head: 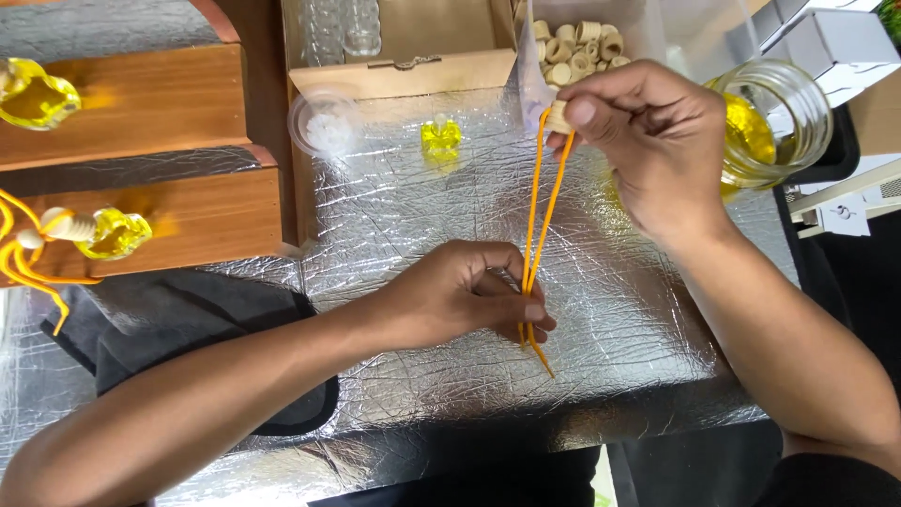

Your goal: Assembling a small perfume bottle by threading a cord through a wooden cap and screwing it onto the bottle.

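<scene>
Left hand [469, 296] pinching orange cord [540, 221], right hand [648, 141] w/ wooden bead [559, 116], foil mat [422, 216] open btwn.

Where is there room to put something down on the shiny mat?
The foil is bare between the left hand and the small yellow bottle, and between the cord and the right forearm. It is crowded at the top, around the box, dish and jar.
</scene>
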